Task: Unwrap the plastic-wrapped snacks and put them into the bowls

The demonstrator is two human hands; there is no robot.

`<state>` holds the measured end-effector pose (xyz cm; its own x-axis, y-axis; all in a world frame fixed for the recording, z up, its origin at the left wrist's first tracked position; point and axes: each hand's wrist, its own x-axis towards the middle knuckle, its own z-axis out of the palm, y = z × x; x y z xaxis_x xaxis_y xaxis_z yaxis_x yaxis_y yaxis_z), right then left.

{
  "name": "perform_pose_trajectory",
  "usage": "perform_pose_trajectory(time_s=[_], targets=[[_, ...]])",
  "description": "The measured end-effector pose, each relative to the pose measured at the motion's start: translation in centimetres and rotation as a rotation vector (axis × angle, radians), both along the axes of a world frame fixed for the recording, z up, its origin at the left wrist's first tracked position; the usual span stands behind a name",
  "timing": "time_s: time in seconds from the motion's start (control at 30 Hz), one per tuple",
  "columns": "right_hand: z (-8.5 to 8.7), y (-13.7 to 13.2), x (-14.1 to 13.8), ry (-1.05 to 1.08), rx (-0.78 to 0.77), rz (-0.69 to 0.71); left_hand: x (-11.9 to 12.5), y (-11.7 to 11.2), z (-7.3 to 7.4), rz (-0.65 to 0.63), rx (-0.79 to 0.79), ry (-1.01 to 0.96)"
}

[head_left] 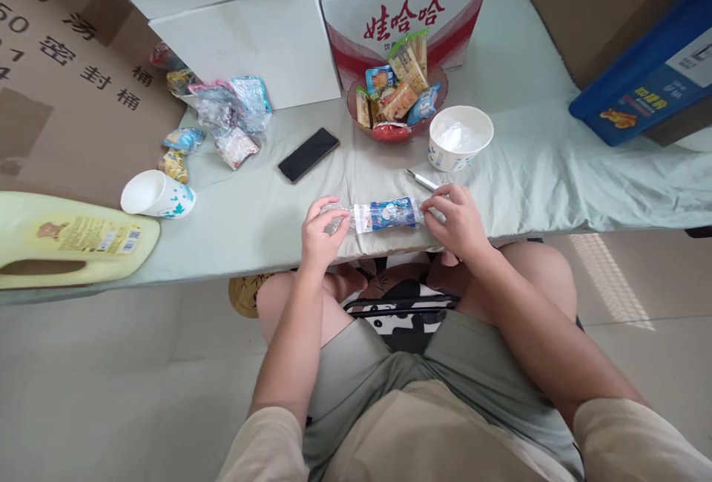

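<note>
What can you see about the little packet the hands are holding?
The packet is a long, clear plastic wrapper with a blue and white printed middle. It lies sideways at the near edge of the table, which has a pale cloth on it. The left hand pinches its crinkled left end and the right hand pinches its right end. It looks unopened, though that's hard to tell.

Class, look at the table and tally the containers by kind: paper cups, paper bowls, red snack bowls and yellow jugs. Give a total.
Paper cups: 1
Paper bowls: 1
Red snack bowls: 1
Yellow jugs: 1
Total: 4
</note>
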<state>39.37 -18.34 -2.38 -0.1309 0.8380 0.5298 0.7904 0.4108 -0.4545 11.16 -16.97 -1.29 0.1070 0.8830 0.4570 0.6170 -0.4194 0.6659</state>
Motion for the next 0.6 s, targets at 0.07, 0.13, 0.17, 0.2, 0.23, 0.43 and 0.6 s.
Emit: perform_pose_trajectory(time_s=[0.07,0.13,0.17,0.2,0.23,0.43,0.6], targets=[[0.7,-0.4,0.0,0.012,0.068,0.028,-0.1,-0.1,0.5,-0.032,0.073,-0.036],[1.6,-0.9,0.1,0.014,0.092,0.097,-0.2,-0.4,1.2,-0.062,0.117,-0.062],[1.9,-1.2,0.1,0.007,0.075,0.145,-0.2,-0.5,1.5,-0.077,0.117,-0.067],[2.2,-1.5,0.2,-0.005,0.031,0.203,-0.4,-0.7,1.8,-0.094,0.1,-0.071],[2.4,-1.7,0.3,-0.02,-0.039,0.267,-0.5,-0.8,2.1,-0.118,0.064,-0.077],[2.9,-2.3,0.0,-0.259,-0.526,0.348,-1.3,-1.1,1.9,-0.2,-0.464,-0.213],[2.6,-2.1,-0.6,-0.417,-0.509,0.022,-1.3,-0.2,0.6,0.152,-0.278,-0.024]])
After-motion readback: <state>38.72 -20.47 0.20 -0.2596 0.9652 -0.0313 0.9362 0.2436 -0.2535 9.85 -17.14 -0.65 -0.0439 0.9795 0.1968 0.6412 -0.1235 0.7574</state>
